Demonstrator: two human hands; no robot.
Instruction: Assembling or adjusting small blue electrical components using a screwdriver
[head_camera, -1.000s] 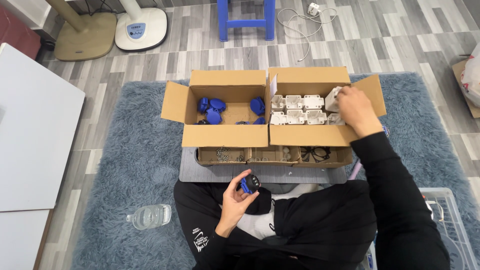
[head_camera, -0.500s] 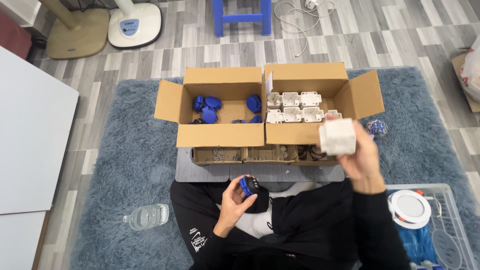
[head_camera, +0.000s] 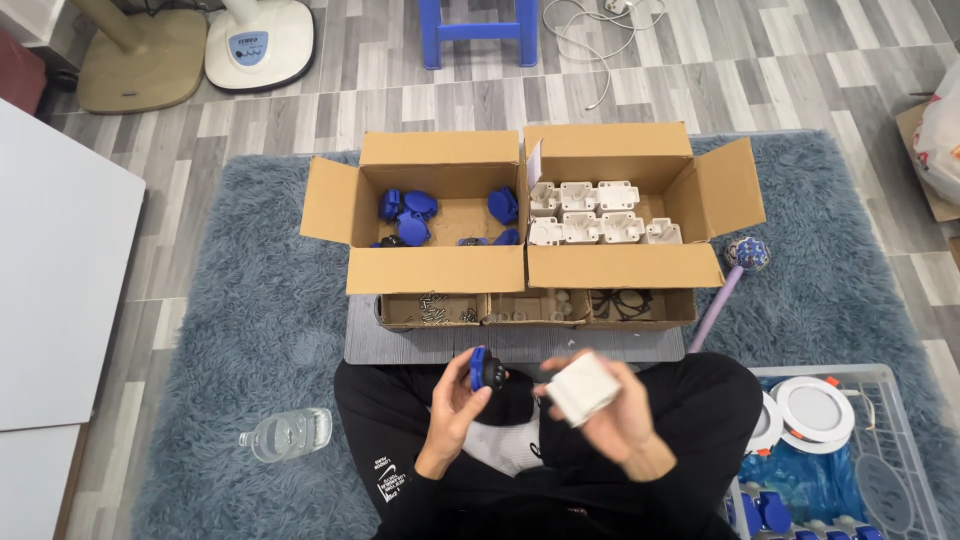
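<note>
Sitting cross-legged on a shaggy blue-grey rug, a person is seen from above with both hands raised over the lap. A small blue and black part is pinched between the thumb and fingers of the left hand. A white square box is gripped in the closed fingers of the right hand, just right of the blue part and apart from it; the right hand is slightly blurred. Beyond the knees, a shallow tray of screws and small fittings is set on a grey board. Farther off, two open cardboard boxes stand side by side and touching: the left box holds loose blue parts, and the right box holds white housings in two rows. A clear water bottle lies on the rug at the near left. A wire basket with round white lamps is seen at the near right.
</note>
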